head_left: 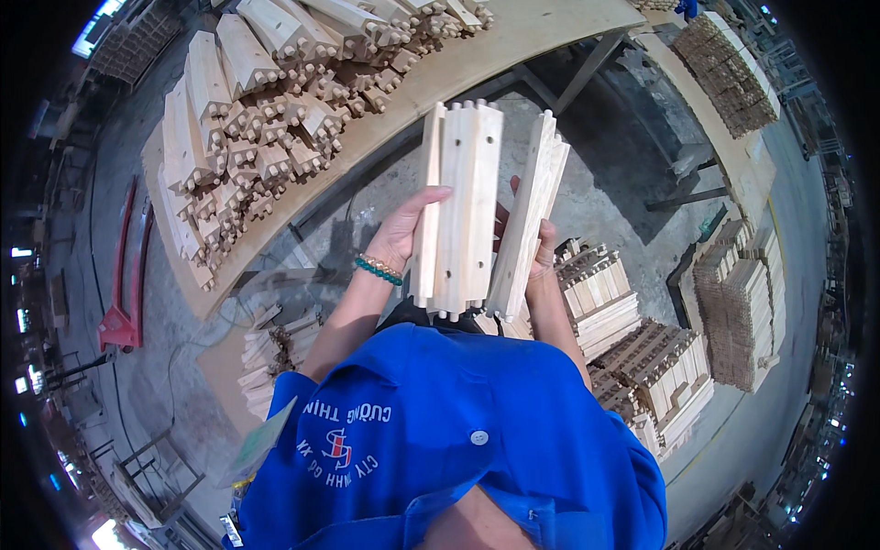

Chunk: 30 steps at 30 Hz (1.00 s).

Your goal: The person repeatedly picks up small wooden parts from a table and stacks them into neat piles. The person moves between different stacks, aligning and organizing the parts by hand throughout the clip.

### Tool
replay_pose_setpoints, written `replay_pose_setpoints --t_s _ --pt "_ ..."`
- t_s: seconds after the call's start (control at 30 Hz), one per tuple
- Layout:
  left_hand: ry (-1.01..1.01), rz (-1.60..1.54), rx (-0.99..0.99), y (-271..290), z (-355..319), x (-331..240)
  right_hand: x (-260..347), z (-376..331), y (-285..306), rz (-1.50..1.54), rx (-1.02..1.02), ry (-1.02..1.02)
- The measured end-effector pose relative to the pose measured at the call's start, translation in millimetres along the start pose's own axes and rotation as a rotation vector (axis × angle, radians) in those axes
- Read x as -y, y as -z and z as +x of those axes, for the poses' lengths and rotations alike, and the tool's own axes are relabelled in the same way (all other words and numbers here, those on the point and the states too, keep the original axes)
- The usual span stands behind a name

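Observation:
A bundle of pale wooden slats (pixel 470 211) with round tenons at the ends and small drilled holes stands upright in front of my chest. Closed on its left side is my left hand (pixel 403 225), thumb along the outer slat, a beaded bracelet at the wrist. Slightly apart to the right, a narrower bundle of similar slats (pixel 526 225) leans in my right hand (pixel 544 249). Its fingers wrap the outer side and are partly hidden behind the wood. A gap separates the two bundles at the top.
A large heap of tenoned slats (pixel 243 128) covers the left of the table (pixel 550 20) ahead. Stacked slats (pixel 596 307) stand low at my right, with taller stacks (pixel 738 316) beyond. More slats (pixel 261 367) lie at my left. Red forks (pixel 122 316) rest on the floor at far left.

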<state>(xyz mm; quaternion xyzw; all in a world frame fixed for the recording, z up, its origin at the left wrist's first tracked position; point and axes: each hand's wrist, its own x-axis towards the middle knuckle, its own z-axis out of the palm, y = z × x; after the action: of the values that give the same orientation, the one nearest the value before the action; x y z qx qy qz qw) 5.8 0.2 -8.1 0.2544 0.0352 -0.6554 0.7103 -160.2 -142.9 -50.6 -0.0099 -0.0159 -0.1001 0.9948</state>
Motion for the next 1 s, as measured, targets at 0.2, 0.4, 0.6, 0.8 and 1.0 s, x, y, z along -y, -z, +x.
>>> replay_pose_setpoints --t_s 0.2,0.4,0.6,0.8,1.0 --pt "-0.123 0.493 -0.039 -19 -2 5 -3 -6 13 -0.104 -0.249 0.025" --pt "-0.118 0.547 -0.076 -4 -4 4 -5 -12 26 -0.015 -0.239 0.062" --pt "-0.07 0.399 -0.121 0 -3 5 -4 -17 32 0.055 -0.225 0.001" --pt "-0.013 0.449 -0.09 3 0 8 -4 -25 27 0.061 -0.167 0.009" --pt "-0.023 0.438 -0.04 -22 9 9 4 -34 40 0.164 -0.085 0.032"
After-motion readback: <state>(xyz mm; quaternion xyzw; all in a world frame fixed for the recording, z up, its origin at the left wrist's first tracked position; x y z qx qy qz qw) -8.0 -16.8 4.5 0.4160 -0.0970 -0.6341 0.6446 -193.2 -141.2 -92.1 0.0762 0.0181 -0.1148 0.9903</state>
